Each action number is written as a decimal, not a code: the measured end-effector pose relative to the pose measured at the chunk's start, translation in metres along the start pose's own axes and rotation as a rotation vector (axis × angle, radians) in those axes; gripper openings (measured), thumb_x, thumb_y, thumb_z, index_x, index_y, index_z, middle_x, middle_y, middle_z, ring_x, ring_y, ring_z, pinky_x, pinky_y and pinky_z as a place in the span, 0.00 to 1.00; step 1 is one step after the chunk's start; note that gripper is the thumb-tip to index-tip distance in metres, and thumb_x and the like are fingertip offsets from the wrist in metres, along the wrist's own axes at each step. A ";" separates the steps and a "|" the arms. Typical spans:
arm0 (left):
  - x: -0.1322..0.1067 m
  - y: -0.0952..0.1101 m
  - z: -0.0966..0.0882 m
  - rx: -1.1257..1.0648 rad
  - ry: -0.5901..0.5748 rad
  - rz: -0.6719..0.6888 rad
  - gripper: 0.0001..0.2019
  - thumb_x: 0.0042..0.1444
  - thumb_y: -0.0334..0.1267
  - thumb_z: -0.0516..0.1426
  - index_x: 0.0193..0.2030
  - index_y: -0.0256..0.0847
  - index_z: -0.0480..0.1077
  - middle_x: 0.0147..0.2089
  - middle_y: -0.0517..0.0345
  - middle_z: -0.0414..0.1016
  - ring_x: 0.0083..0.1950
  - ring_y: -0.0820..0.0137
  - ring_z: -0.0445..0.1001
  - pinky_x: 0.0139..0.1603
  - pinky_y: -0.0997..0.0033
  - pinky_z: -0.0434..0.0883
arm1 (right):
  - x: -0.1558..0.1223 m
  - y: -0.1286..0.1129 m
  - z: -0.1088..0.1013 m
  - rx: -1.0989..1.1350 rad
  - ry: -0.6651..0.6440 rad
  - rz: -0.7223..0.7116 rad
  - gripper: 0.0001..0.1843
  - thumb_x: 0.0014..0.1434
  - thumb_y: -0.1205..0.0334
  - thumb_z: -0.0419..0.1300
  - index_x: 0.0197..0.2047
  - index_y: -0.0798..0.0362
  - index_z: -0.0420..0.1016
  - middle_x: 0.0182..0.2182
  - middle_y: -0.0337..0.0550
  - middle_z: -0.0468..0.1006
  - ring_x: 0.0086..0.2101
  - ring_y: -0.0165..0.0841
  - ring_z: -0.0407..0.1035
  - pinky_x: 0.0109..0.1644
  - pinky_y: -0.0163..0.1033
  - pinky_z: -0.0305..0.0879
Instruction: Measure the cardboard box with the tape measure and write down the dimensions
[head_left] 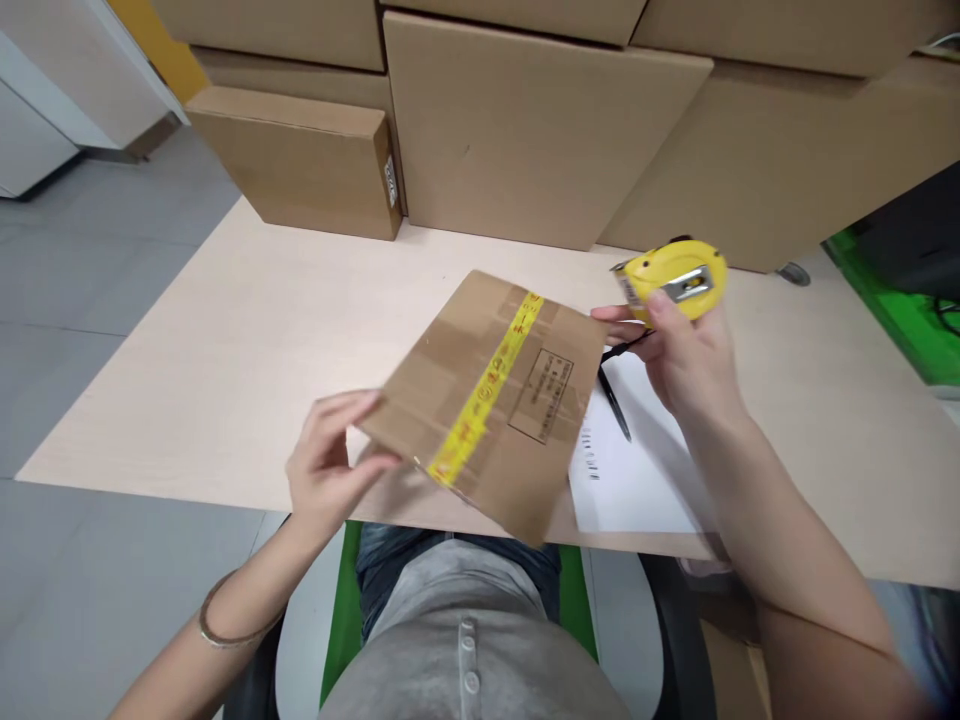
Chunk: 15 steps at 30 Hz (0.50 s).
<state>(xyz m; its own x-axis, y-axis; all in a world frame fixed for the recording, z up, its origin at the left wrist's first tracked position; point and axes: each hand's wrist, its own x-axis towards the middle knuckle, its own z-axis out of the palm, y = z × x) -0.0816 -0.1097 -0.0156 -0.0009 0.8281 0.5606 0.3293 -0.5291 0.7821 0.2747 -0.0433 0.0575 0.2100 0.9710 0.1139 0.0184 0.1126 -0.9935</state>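
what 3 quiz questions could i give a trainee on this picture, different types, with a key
1. Multiple choice: who has the tape measure? a) left hand b) right hand c) neither hand

2. True or false: the black pen lies on the white paper.

3. Fill in the colour: the left hand grips a corner of the cardboard box, and the printed strip of tape across that box is ____.

Key
1. b, the right hand
2. True
3. yellow
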 end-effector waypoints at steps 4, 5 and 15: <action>0.024 0.013 0.019 -0.027 0.159 -0.261 0.22 0.70 0.54 0.60 0.68 0.60 0.74 0.72 0.62 0.74 0.77 0.56 0.66 0.84 0.47 0.58 | -0.038 -0.021 -0.011 0.021 0.134 -0.065 0.21 0.60 0.45 0.72 0.52 0.42 0.75 0.47 0.44 0.86 0.46 0.43 0.85 0.48 0.48 0.83; 0.031 0.017 0.026 -0.075 0.140 -0.277 0.23 0.71 0.56 0.58 0.70 0.59 0.73 0.75 0.64 0.71 0.80 0.57 0.62 0.86 0.49 0.54 | -0.050 -0.024 -0.012 0.003 0.153 -0.056 0.18 0.62 0.46 0.71 0.52 0.41 0.76 0.47 0.44 0.86 0.48 0.44 0.85 0.51 0.51 0.83; 0.058 0.010 0.060 -0.544 -0.149 -0.343 0.43 0.53 0.75 0.60 0.71 0.57 0.68 0.80 0.59 0.61 0.85 0.45 0.51 0.83 0.47 0.57 | -0.131 -0.008 -0.020 -0.138 0.221 0.029 0.17 0.66 0.50 0.67 0.57 0.37 0.76 0.57 0.46 0.83 0.58 0.50 0.80 0.61 0.66 0.79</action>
<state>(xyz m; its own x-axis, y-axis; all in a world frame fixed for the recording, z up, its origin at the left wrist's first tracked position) -0.0213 -0.0559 0.0084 0.1226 0.9626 0.2418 -0.1908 -0.2162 0.9575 0.2671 -0.1755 0.0502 0.4208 0.9020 0.0961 0.1394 0.0404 -0.9894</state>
